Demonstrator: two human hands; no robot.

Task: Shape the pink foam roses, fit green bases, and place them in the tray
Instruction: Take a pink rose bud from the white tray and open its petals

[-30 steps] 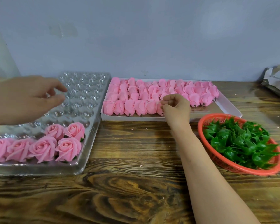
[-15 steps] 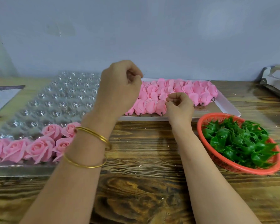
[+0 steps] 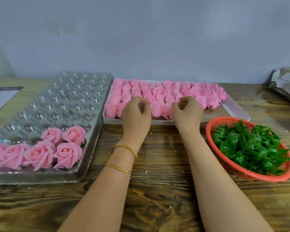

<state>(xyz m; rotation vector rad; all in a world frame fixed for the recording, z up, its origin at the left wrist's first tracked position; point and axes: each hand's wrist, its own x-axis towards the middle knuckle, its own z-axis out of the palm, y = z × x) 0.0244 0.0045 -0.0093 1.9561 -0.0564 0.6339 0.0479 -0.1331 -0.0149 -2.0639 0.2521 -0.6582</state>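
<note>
**Over the front row of rosebuds, two curled hands**

Above the near edge of the white box (image 3: 110,121), the left hand (image 3: 136,114) and the right hand (image 3: 187,113) sit side by side with their backs to the camera and their fingers curled inward. Both are against the front row of closed pink foam rosebuds (image 3: 157,93) that pack the box. The fingertips are turned away, so it cannot be told whether either hand pinches a bud. Two gold bangles (image 3: 126,150) circle the left wrist. Left of the box lies the clear plastic tray (image 3: 65,97), with finished roses (image 3: 65,153) seated in two rows of its nearest cavities. Right of the forearms, a red basket (image 3: 208,131) holds the green bases (image 3: 251,148). Everything rests on the wooden table (image 3: 157,190).
</note>
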